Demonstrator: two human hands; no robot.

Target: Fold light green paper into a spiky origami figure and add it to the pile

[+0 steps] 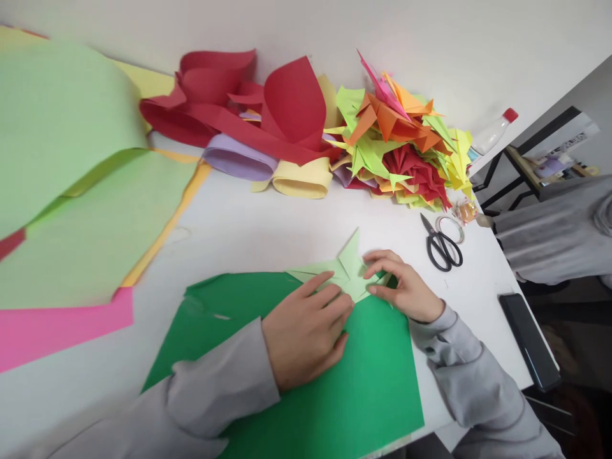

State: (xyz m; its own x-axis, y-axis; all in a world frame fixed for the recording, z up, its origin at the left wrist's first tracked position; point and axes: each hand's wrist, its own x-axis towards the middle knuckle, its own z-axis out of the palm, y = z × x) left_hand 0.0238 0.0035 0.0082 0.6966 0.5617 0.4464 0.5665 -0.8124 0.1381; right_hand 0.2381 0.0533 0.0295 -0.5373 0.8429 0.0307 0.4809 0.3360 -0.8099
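1. Pale green folded paper (348, 271) lies under both hands, a pointed flap of it sticking up and away from the person; it rests on the far edge of a dark green sheet (335, 382) spread on the white table (268, 223)
2. Left hand (306, 328) lies flat and palm down, fingers stretched out and close together, pressing on the near left part of the folded paper and on the dark green sheet beneath; it grips nothing
3. Right hand (399, 287) is curled, its fingertips and thumb bearing down on the right edge of the folded paper; whether it pinches a flap or only presses cannot be told
4. Both arms wear grey sleeves
5. Black scissors (442, 245) lie near the right hand, with a roll of clear tape (450, 227) just beside their handles
6. A dark flat phone-like object (528, 341) sits at the table's right edge
7. Farther back, a heap of folded paper shapes (401, 146) in orange, yellow-green, red and pink sits against the wall, with curled red sheets (248, 108) and lilac and cream rolls to its left
8. Large light green sheets (67, 159) and a pink sheet (57, 325) cover the table's left side
9. A clear bottle with a red cap (495, 131) stands behind the heap
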